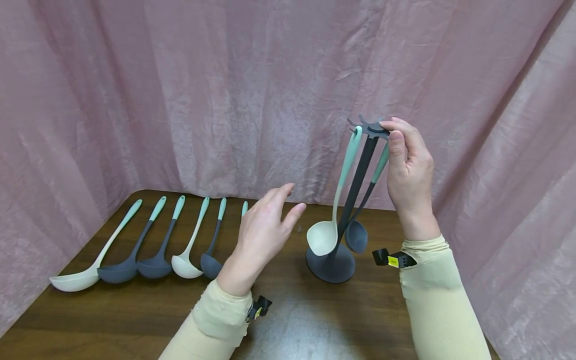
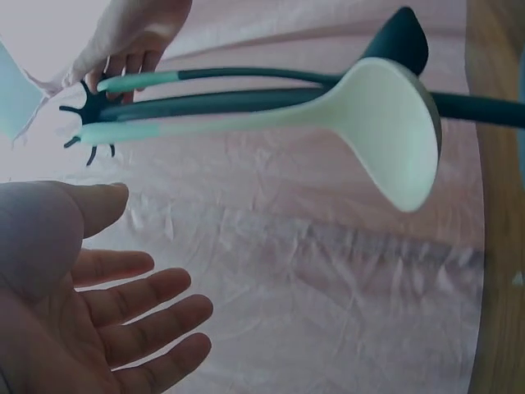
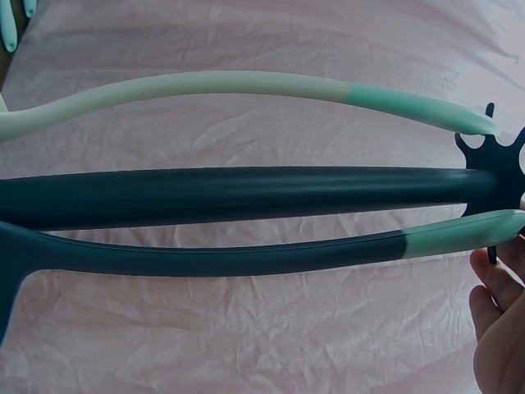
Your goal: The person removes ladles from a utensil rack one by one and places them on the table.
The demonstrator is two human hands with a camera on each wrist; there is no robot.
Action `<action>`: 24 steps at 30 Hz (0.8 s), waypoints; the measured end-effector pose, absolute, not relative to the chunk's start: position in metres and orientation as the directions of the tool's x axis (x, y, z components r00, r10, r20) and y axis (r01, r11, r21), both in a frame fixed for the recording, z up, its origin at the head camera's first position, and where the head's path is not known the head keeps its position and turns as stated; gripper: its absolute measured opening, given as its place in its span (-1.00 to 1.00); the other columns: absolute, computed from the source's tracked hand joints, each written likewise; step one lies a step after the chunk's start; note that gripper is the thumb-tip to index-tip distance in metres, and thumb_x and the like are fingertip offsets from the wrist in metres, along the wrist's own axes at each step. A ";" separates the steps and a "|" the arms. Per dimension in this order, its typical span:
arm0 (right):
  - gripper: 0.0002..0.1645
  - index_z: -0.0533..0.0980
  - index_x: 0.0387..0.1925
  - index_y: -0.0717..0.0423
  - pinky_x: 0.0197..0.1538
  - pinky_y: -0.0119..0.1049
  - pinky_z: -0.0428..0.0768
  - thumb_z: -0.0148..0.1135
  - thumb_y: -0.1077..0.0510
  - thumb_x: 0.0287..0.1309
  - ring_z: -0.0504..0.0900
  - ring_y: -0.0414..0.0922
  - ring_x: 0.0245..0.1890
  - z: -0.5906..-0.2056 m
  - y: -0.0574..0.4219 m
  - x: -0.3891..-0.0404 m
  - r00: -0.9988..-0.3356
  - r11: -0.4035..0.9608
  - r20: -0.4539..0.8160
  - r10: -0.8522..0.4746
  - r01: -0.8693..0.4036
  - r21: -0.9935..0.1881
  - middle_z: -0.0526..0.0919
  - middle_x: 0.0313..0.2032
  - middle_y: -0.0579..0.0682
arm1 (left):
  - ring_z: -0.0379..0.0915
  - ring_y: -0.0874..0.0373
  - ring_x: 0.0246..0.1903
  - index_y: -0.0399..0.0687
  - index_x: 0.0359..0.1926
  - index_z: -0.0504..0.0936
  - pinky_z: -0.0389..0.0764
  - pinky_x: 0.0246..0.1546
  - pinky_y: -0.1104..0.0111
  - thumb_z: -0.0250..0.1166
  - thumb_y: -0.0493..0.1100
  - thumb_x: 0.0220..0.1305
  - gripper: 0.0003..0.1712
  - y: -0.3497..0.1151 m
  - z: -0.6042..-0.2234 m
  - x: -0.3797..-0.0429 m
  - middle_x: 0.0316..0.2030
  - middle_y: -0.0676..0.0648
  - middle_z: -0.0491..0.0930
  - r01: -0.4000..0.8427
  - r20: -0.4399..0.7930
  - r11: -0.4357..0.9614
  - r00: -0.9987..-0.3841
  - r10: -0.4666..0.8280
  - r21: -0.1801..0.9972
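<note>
A dark utensil stand rises from a round base, with hooks around its top. From its left side hangs a pale ladle with a mint handle; a dark grey ladle with the same handle colour hangs on the right. My right hand grips the stand's hooked top, thumb and fingers at its edge close by the dark ladle's handle end. To the left of the stand, my left hand is held in the air, fingers spread and relaxed, palm towards the ladles and holding nothing, as the left wrist view shows.
Several ladles lie in a row on the brown wooden table, among them a pale ladle at the far left and a dark ladle. Another mint handle is partly hidden behind my left hand. Pink curtains surround the table.
</note>
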State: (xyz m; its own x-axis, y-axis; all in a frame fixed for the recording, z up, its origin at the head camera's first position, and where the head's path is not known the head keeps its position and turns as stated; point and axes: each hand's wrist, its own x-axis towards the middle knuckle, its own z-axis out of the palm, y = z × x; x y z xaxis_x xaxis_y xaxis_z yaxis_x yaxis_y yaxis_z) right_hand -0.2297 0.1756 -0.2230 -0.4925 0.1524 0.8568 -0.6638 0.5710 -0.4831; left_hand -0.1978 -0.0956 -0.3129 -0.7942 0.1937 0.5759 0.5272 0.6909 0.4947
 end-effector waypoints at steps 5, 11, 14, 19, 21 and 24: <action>-0.55 0.72 0.27 0.04 0.49 -0.27 0.42 0.15 -0.11 0.71 0.53 -0.15 0.46 -0.223 0.176 -0.230 -0.488 0.568 0.859 0.153 -0.668 -0.480 0.68 0.36 -0.05 | 0.69 -0.09 0.21 -0.08 0.51 0.56 0.71 0.09 -0.04 0.34 0.11 0.64 -0.39 -0.085 -0.313 -0.196 0.29 -0.14 0.69 0.558 0.588 0.655 -0.781 0.209 0.509; -0.54 0.72 0.27 0.05 0.50 -0.26 0.41 0.15 -0.13 0.71 0.53 -0.14 0.46 -0.223 0.175 -0.230 -0.486 0.567 0.860 0.154 -0.669 -0.480 0.68 0.35 -0.04 | 0.70 -0.07 0.19 -0.06 0.49 0.58 0.71 0.07 -0.04 0.34 0.12 0.63 -0.40 -0.077 -0.313 -0.195 0.25 -0.13 0.71 0.578 0.606 0.632 -0.768 0.208 0.516; -0.54 0.73 0.26 0.05 0.50 -0.26 0.42 0.15 -0.13 0.71 0.54 -0.14 0.45 -0.223 0.175 -0.230 -0.482 0.563 0.862 0.157 -0.674 -0.479 0.68 0.35 -0.02 | 0.69 -0.07 0.20 -0.06 0.50 0.58 0.71 0.07 -0.04 0.33 0.12 0.64 -0.40 -0.073 -0.314 -0.196 0.27 -0.13 0.70 0.583 0.598 0.615 -0.772 0.216 0.530; -0.50 0.72 0.29 0.03 0.50 -0.26 0.42 0.13 -0.18 0.71 0.52 -0.15 0.47 -0.223 0.174 -0.227 -0.476 0.576 0.870 0.133 -0.677 -0.458 0.68 0.36 -0.05 | 0.67 -0.07 0.25 -0.07 0.51 0.57 0.70 0.12 -0.03 0.33 0.12 0.64 -0.39 -0.067 -0.316 -0.197 0.32 -0.14 0.67 0.592 0.589 0.599 -0.774 0.234 0.539; -0.47 0.71 0.30 0.04 0.50 -0.25 0.42 0.12 -0.20 0.71 0.52 -0.14 0.48 -0.223 0.175 -0.227 -0.473 0.582 0.872 0.125 -0.677 -0.450 0.68 0.36 -0.06 | 0.67 -0.06 0.25 -0.07 0.51 0.57 0.70 0.12 -0.03 0.34 0.11 0.63 -0.39 -0.064 -0.317 -0.197 0.31 -0.13 0.68 0.598 0.593 0.594 -0.769 0.236 0.539; -0.49 0.72 0.28 0.03 0.50 -0.26 0.41 0.14 -0.20 0.70 0.53 -0.15 0.47 -0.223 0.174 -0.227 -0.477 0.567 0.867 0.143 -0.679 -0.467 0.68 0.35 -0.06 | 0.68 -0.05 0.24 -0.06 0.50 0.58 0.71 0.11 -0.02 0.36 0.10 0.62 -0.39 -0.060 -0.317 -0.197 0.30 -0.12 0.69 0.605 0.599 0.588 -0.764 0.239 0.537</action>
